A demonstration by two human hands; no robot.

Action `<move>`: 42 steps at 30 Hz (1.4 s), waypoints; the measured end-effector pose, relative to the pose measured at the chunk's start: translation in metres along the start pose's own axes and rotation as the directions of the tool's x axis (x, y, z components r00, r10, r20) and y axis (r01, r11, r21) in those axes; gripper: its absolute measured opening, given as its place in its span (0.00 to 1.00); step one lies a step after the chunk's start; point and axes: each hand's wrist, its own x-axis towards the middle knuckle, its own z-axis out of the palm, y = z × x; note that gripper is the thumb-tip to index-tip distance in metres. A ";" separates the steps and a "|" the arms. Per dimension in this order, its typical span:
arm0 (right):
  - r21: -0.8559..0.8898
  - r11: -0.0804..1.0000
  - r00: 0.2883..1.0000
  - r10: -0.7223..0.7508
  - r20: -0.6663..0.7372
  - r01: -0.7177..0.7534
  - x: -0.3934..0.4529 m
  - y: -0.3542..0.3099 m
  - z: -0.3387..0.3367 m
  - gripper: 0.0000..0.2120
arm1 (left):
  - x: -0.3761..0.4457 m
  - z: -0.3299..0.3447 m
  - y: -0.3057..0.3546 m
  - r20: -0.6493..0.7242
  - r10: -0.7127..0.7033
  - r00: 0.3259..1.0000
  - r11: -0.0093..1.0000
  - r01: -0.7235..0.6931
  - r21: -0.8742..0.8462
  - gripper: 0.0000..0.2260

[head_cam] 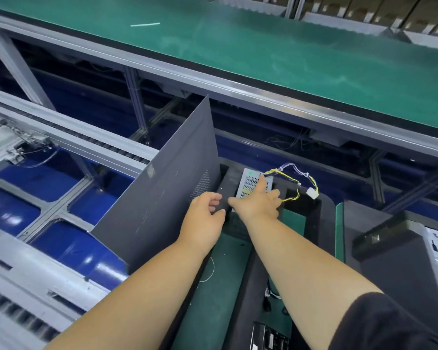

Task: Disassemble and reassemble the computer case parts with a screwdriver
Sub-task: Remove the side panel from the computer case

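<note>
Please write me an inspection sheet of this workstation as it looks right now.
Surface: green mat in a dark tray, partly covered by both arms.
Job's things: grey side panel standing on edge, tilted; silver power supply lying beyond it; open computer case at right. No screwdriver seen.
Clutter: nothing seen.
Grips: left hand holds the panel's perforated edge; right hand rests flat on the power supply, fingers straight.
Cables: yellow and white cable bundle from the power supply, ending in a white connector.
Surroundings: green conveyor belt behind, aluminium frame at left.
</note>
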 end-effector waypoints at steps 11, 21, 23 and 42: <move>0.249 0.962 0.983 -0.075 -0.168 0.116 -0.053 0.010 -0.063 0.49 | -0.013 -0.008 0.015 0.185 -0.159 0.970 0.981 0.177 -0.084 0.20; 0.519 0.784 0.940 -0.299 -0.163 0.339 -0.121 0.025 -0.146 0.48 | -0.028 -0.013 0.036 0.623 -0.157 0.766 0.631 0.563 -0.534 0.24; 0.623 0.689 0.920 -0.364 -0.144 0.370 -0.131 0.032 -0.155 0.47 | -0.034 -0.016 0.038 0.662 -0.120 0.740 0.530 0.612 -0.588 0.25; 0.930 0.251 0.946 -0.249 -0.207 0.269 -0.166 0.099 -0.213 0.21 | -0.079 -0.062 0.079 0.488 0.262 0.832 0.653 0.220 -0.725 0.32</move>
